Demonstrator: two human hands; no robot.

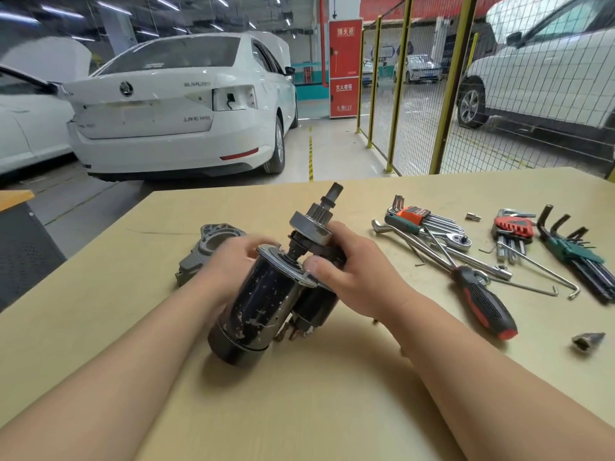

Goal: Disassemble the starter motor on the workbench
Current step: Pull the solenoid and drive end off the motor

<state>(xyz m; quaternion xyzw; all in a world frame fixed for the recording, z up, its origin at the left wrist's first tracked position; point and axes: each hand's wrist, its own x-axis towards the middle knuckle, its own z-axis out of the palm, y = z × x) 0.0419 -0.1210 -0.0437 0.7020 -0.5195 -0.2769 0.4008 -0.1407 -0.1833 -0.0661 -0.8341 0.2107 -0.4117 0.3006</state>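
Observation:
The black starter motor (pixel 263 301) is tilted in mid-table, its rear end resting on the workbench (pixel 299 410). Its drive pinion and shaft (pixel 316 217) point up and away, bare of any housing. My left hand (pixel 229 264) grips the left side of the motor body near its front flange. My right hand (pixel 352 271) holds the right side, fingers curled round the solenoid (pixel 316 304) and thumb pressed on the flange. The grey nose housing (pixel 209 247) lies on the bench behind my left hand, partly hidden by it.
Right of the motor lie hex key sets (pixel 419 217), a ratchet (pixel 459 241), a red-black screwdriver (pixel 482 301), a red key holder (pixel 514 227), green-held hex keys (pixel 579 254), a small socket (pixel 472 216) and a metal adapter (pixel 587 341). White cars and a yellow mesh fence stand beyond.

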